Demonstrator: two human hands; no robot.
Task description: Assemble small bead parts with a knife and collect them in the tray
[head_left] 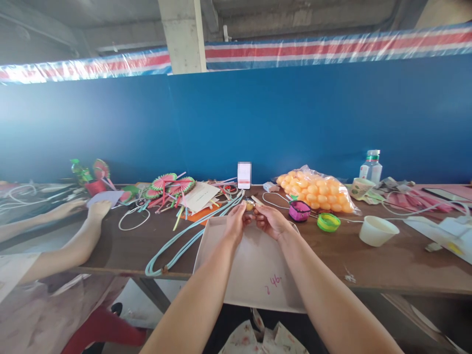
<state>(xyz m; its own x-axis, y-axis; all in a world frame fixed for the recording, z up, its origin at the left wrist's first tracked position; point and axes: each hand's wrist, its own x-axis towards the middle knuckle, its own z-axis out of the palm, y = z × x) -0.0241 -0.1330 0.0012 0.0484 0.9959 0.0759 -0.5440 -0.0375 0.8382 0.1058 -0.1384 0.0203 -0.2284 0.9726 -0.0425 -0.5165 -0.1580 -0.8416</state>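
Note:
My left hand and my right hand meet above the far end of a pale cardboard sheet that overhangs the table's front edge. Together the fingertips pinch a small round yellowish object; a thin pale stick juts from it toward the right. Both hands are closed around it. A light-blue cord loops across the table just left of my left forearm.
A bag of orange balls, a pink cup, a green ring, a white cup and a bottle lie right. Paper fans and sticks lie left, where another person's arms rest.

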